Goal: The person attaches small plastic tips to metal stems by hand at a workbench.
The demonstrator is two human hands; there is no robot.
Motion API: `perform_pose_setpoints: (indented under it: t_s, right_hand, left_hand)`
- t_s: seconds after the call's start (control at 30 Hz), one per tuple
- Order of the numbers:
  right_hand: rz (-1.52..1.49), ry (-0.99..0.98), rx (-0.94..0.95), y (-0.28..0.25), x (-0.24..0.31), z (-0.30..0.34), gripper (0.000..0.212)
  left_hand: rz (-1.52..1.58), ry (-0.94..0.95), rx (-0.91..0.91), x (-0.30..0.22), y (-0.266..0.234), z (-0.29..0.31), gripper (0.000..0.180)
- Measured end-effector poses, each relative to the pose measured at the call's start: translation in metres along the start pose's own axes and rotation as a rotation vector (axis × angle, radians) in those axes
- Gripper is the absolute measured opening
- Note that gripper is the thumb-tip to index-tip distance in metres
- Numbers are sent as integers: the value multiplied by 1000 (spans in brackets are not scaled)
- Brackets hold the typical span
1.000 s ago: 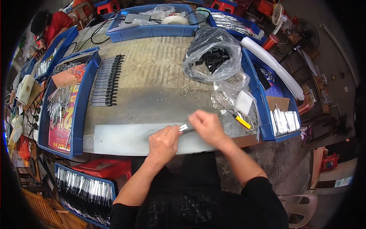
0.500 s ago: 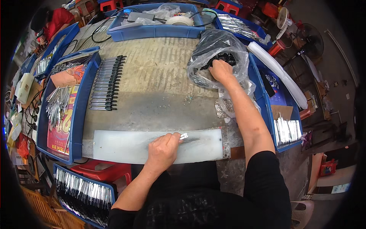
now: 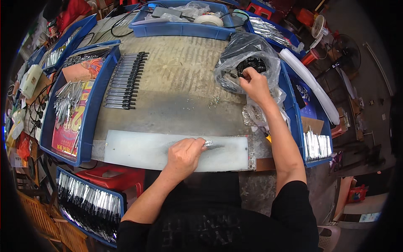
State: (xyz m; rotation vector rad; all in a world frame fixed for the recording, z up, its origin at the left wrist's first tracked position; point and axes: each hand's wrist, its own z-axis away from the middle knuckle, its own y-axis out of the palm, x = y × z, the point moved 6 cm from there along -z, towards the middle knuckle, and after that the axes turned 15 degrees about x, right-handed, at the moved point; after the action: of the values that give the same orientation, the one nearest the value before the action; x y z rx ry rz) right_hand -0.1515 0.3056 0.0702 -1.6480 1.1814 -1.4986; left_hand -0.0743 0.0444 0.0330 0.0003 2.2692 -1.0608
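My left hand (image 3: 184, 156) is closed over a white board (image 3: 134, 147) at the table's near edge. A short, shiny metal end (image 3: 208, 143) sticks out between its thumb and forefinger; the rest is hidden in the fist. My right hand (image 3: 257, 87) is at the mouth of a clear plastic bag (image 3: 226, 84), fingers bent in a pinch. Whatever they hold, if anything, is too small to name. Black parts (image 3: 252, 65) fill the bag behind the fingers. Left of centre, a row of slim metal rods with black ends (image 3: 126, 80) lies side by side.
Small metal pieces (image 3: 214, 101) lie scattered mid-table. A blue tray (image 3: 84, 138) with metal strips flanks the left, another blue tray (image 3: 297, 138) the right. A further blue tray (image 3: 180, 31) stands at the back. Beside my right forearm lies a yellow item (image 3: 268, 137), partly hidden.
My right hand has drawn back from inside the bag to its mouth, its fingers now showing. My left hand stays closed over the board. The whole view has shifted slightly.
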Motion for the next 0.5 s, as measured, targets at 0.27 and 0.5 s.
perform_pose_setpoints:
  t_s: [0.27,0.5]
  right_hand:
    - [-93,-364,-56,-1,65,82,20]
    - [-158,-425,3,11,94,123,21]
  left_hand:
    - [-1,12,-40,-9,-13,4,15]
    - [-70,-21,25,-18,-14,10,12]
